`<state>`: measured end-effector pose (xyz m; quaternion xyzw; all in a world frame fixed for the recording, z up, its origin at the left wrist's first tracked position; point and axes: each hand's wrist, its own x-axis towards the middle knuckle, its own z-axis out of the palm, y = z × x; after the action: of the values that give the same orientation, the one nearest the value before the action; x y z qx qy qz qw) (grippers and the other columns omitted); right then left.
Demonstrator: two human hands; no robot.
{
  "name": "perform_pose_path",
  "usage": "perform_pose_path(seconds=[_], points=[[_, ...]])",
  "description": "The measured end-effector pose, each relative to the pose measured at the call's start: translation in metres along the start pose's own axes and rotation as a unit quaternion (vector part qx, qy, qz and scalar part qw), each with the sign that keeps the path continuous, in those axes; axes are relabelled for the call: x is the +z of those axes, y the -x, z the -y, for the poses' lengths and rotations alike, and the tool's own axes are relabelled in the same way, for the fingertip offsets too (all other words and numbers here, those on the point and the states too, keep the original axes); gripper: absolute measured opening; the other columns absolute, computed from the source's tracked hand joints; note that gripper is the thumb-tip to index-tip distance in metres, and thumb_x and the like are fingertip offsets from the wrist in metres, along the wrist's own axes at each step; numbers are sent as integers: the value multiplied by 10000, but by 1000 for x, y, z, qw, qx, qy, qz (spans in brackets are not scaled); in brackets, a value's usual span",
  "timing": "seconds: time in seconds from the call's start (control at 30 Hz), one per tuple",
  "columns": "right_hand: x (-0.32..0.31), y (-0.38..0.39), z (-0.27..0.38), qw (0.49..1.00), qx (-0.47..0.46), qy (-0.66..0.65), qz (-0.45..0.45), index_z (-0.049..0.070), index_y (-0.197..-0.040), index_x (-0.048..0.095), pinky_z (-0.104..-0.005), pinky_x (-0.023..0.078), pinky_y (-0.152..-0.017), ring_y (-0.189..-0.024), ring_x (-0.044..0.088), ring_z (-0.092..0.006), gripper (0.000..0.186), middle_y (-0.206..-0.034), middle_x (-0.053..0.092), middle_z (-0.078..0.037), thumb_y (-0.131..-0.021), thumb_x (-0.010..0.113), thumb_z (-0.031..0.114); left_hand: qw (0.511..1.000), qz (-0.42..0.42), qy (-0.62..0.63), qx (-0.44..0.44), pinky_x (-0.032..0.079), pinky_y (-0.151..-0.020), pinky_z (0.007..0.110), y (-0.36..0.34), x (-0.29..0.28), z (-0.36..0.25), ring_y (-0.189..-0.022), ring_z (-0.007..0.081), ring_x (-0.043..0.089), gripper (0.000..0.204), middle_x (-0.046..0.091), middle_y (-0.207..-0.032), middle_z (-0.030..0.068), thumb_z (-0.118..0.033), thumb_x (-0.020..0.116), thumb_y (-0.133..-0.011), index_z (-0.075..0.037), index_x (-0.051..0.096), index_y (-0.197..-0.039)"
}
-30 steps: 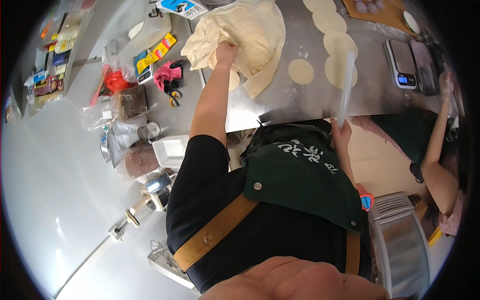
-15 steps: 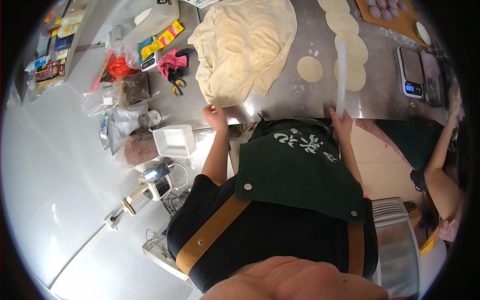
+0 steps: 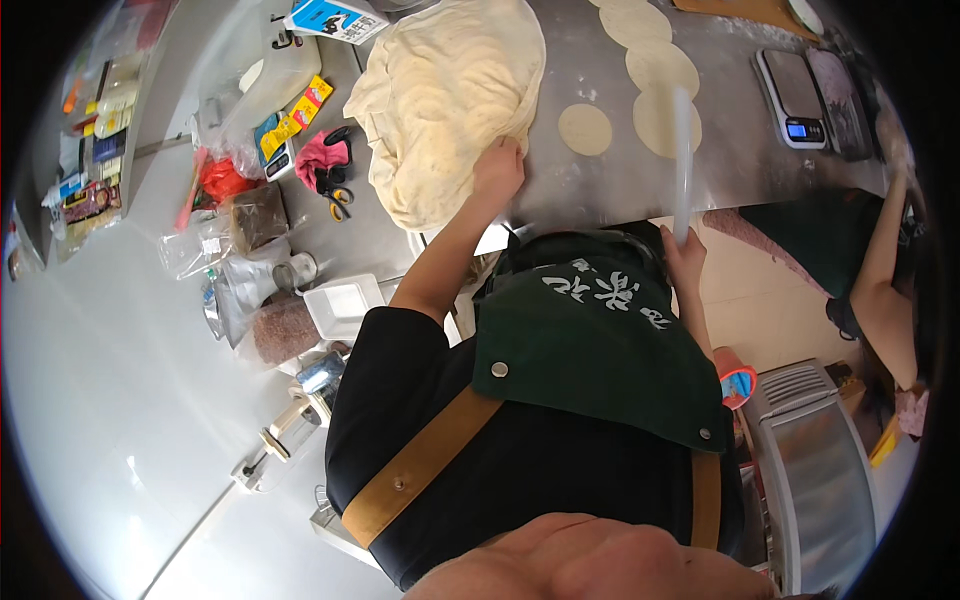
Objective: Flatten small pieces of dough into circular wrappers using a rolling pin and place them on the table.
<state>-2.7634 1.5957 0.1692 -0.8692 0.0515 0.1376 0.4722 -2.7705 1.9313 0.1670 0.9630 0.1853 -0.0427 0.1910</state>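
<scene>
A wrinkled cream cloth (image 3: 440, 100) lies in lumpy folds over the metal worktop, and what it covers is hidden. My left hand (image 3: 499, 168) is at its near right edge, fingers curled onto the fabric. At the front edge of the worktop my right hand (image 3: 684, 250) is closed around the lower end of a white rolling pin (image 3: 682, 165), which points away from me. Between the cloth and the pin lies one flat round dough wrapper (image 3: 585, 130). Behind the pin, overlapping dough rounds (image 3: 662, 70) run in a row toward the far side.
A kitchen scale (image 3: 793, 97) stands to the right, with a co-worker's arm (image 3: 880, 270) beyond it. Left of the cloth lie scissors (image 3: 340, 203), a pink cloth (image 3: 322, 155) and bags. A white tub (image 3: 342, 305) sits nearer me; a milk carton (image 3: 335, 18) stands far left.
My left hand has moved away from me and right, from the cloth's near end to its right edge. The cloth's loose right corner is drawn in. My right hand still holds the rolling pin.
</scene>
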Motion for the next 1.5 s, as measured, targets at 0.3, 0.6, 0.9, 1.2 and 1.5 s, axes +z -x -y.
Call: perform_pose_path(seconds=[0.3,0.6,0.9,1.2,1.5], points=[[-15,14,-2,996,68,-54,-12,-2,-655,511,-287,375,-431,-441,462,-124,349,-491,481,-49,-784,658,287,981,-130,128,72,476,-691,381,-52,23,-56,-773,283,591,308,601,-835,88,-216,679,-699,-61,593,-950],[-15,11,-15,997,52,-50,-7,-8,-678,536,-283,381,-442,-448,467,-122,343,-496,490,-53,-781,659,295,985,103,125,-64,458,-758,386,-57,30,-71,-864,293,566,213,592,-849,111,-185,705,-662,-78,601,-813],[-12,12,3,995,76,-49,33,-13,-701,545,-301,399,-476,-487,485,-136,337,-515,509,-64,-774,665,293,983,-1,185,-10,470,-632,377,-37,48,-74,-679,277,598,235,609,-713,116,-164,695,-660,-47,571,-821],[-14,16,-11,999,-5,44,8,1,-688,540,-335,408,-482,-471,503,-209,356,-527,518,-112,-767,659,327,945,-31,305,-113,475,-686,362,-102,49,-61,-761,284,612,224,628,-802,160,-111,678,-681,-2,586,-854],[-20,11,-5,994,-29,104,-22,18,-828,528,-378,429,-489,-508,560,-301,345,-563,550,-137,-804,622,349,954,70,285,-60,467,-648,360,7,56,-63,-712,285,601,279,611,-753,151,-165,678,-652,3,575,-849]])
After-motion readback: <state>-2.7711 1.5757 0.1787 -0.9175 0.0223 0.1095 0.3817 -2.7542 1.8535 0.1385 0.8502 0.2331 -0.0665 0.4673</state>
